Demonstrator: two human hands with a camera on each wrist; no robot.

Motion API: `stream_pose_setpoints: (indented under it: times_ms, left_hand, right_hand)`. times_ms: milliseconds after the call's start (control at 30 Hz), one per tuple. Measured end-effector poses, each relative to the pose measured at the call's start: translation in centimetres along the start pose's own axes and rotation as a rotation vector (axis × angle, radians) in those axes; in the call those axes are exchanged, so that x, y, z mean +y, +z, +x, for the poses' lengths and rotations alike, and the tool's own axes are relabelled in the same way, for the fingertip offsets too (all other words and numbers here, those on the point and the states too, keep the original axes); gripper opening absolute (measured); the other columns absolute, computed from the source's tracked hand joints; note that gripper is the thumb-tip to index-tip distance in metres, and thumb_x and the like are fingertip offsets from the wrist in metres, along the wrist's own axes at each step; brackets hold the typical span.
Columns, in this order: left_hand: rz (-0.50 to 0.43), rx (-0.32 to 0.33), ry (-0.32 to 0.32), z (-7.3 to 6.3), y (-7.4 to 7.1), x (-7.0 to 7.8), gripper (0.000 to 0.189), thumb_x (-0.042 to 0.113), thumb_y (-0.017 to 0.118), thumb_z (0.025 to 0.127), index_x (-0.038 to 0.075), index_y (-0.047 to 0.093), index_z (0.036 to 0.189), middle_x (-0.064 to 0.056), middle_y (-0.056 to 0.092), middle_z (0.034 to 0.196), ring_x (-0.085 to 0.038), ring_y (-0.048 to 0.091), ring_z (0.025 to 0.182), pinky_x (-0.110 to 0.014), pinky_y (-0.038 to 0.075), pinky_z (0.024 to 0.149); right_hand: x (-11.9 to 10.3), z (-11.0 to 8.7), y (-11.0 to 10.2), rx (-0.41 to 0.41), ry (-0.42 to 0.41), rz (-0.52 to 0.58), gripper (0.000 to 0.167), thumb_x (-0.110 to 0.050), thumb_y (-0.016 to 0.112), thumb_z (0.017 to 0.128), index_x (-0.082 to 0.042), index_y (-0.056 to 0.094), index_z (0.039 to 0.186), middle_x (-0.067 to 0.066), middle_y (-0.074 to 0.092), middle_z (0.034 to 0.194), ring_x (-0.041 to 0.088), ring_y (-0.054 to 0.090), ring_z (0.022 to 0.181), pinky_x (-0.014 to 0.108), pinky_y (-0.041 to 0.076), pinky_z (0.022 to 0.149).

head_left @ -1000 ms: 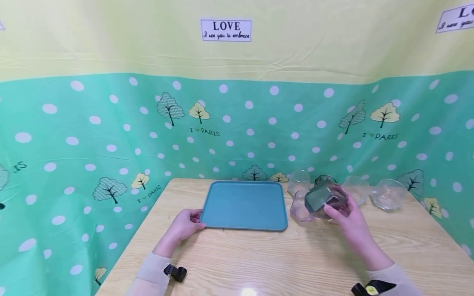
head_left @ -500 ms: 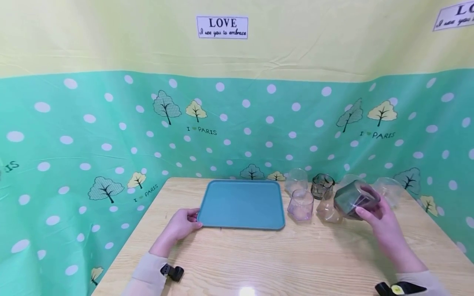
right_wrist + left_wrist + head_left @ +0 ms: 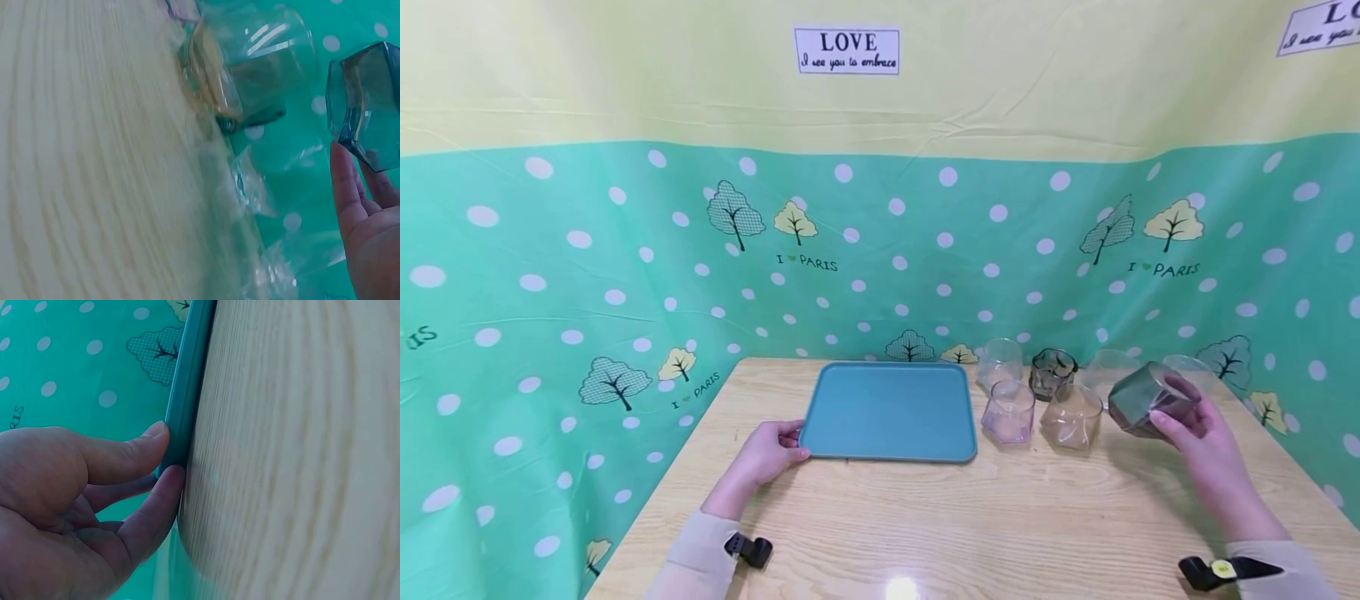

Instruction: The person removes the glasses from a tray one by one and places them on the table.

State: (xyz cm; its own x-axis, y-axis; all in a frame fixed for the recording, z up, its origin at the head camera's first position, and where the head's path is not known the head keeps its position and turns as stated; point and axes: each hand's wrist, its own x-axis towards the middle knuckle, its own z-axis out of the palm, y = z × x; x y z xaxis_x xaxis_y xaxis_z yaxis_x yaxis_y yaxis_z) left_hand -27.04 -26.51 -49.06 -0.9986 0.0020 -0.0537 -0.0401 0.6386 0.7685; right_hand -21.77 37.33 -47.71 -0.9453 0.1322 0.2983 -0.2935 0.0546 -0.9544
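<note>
My left hand (image 3: pixel 766 457) pinches the near left corner of a blue rectangular tray (image 3: pixel 891 412) that lies on the table. In the left wrist view, the thumb and a finger meet the tray's rim (image 3: pixel 185 394) from either side. On the right, my right hand (image 3: pixel 1213 458) holds a smoky grey faceted glass (image 3: pixel 1138 402), tilted on its side above the table. The right wrist view shows this grey glass (image 3: pixel 369 100) with fingers along its lower side. Just left of it stands an amber-tinted glass (image 3: pixel 1071 422), and beyond that a pale purple glass (image 3: pixel 1009 417).
Along the back of the wooden table (image 3: pixel 940 517) stand a clear glass (image 3: pixel 1000 367), a dark grey glass (image 3: pixel 1052 375) and another clear glass (image 3: pixel 1105 375). One more clear glass (image 3: pixel 1193 371) is partly hidden behind the held one. A patterned curtain (image 3: pixel 820 317) hangs behind the table.
My right hand has carried the grey glass to the right, from over the purple and amber glasses to beside the amber one. My left hand keeps its grip on the tray.
</note>
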Motion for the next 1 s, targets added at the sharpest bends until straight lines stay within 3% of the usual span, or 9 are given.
stream_pose_setpoints:
  times_ms: [133,267,400,500,767,1000]
  left_hand:
    - [-0.002,0.005,-0.005,0.0,0.0,0.2,0.057,0.001,0.082,0.092,-0.006,0.062,0.144,-0.008,0.071,0.103,-0.022,0.064,0.098,-0.039,0.055,0.088]
    - [-0.004,0.007,-0.003,0.1,0.0,0.2,0.056,0.002,0.082,0.092,-0.006,0.063,0.144,-0.008,0.071,0.102,-0.023,0.065,0.098,-0.038,0.054,0.088]
    - [-0.004,0.003,-0.004,0.0,0.0,0.2,0.056,0.001,0.081,0.092,-0.006,0.062,0.144,-0.008,0.070,0.103,-0.022,0.064,0.098,-0.039,0.054,0.087]
    - [-0.004,0.001,0.000,0.0,0.0,0.2,0.056,0.000,0.081,0.092,-0.007,0.062,0.144,-0.008,0.070,0.103,-0.022,0.064,0.098,-0.039,0.055,0.087]
    - [-0.008,-0.001,0.000,0.0,0.1,0.4,0.057,0.000,0.082,0.091,-0.008,0.061,0.144,-0.009,0.070,0.103,-0.022,0.064,0.098,-0.039,0.055,0.087]
    - [-0.014,-0.001,-0.003,-0.2,0.0,0.4,0.057,0.000,0.082,0.091,-0.008,0.061,0.144,-0.009,0.069,0.103,-0.023,0.064,0.098,-0.041,0.056,0.088]
  right_hand:
    - [0.6,0.3,-1.0,0.007,0.043,0.016,0.059,-0.006,0.064,0.107,-0.033,0.046,0.156,-0.027,0.062,0.120,-0.015,0.059,0.108,0.009,0.052,0.082]
    - [1.2,0.5,-1.8,-0.003,0.123,-0.035,0.061,-0.011,0.069,0.106,-0.035,0.045,0.156,-0.032,0.060,0.117,-0.016,0.060,0.104,0.009,0.053,0.081]
    - [1.7,0.5,-2.3,-0.027,0.178,-0.204,0.072,-0.019,0.072,0.105,-0.034,0.036,0.165,-0.035,0.056,0.121,-0.019,0.057,0.102,0.009,0.051,0.082]
    - [2.0,0.5,-2.5,-0.043,0.166,-0.317,0.080,-0.021,0.072,0.105,-0.028,0.027,0.170,-0.035,0.053,0.123,-0.020,0.055,0.102,0.008,0.050,0.083]
    - [2.7,0.4,-2.8,-0.117,0.101,-0.321,0.080,-0.012,0.073,0.103,-0.018,0.029,0.169,-0.036,0.055,0.131,-0.018,0.056,0.109,0.006,0.047,0.086]
    - [3.3,0.4,-2.7,-0.169,0.107,-0.306,0.080,-0.010,0.073,0.103,-0.010,0.028,0.170,-0.035,0.054,0.134,-0.016,0.058,0.111,0.009,0.049,0.088]
